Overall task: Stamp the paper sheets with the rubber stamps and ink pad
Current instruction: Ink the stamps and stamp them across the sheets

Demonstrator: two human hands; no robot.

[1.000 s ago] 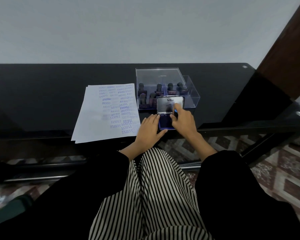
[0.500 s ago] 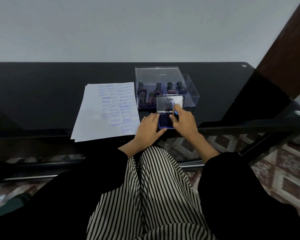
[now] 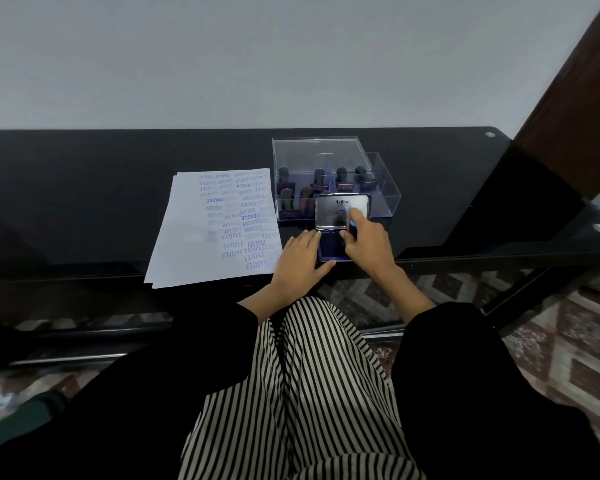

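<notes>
At the table (image 3: 84, 188) edge, the left hand (image 3: 297, 261) lies flat, fingers straight, against the open ink pad (image 3: 328, 245). The right hand (image 3: 369, 247) touches its raised lid (image 3: 336, 211), though whether it pinches the lid is unclear. The stamps (image 3: 321, 181) stand boxed just behind the pad. The top sheet (image 3: 201, 237) is half covered, so stamping likely remains.

This looks like a room in a home. A black glass-topped desk (image 3: 84, 188) stands against a plain pale wall (image 3: 291, 64), which lies beyond the spot where the left hand (image 3: 297, 261) and right hand (image 3: 369, 247) meet at the ink pad (image 3: 340, 209). Below and right of that grip lie patterned brown-and-cream floor tiles (image 3: 568, 348). Dark wooden door trim (image 3: 575, 98) rises up and to the right of it. The seated person wears loose striped trousers (image 3: 312, 393).
</notes>
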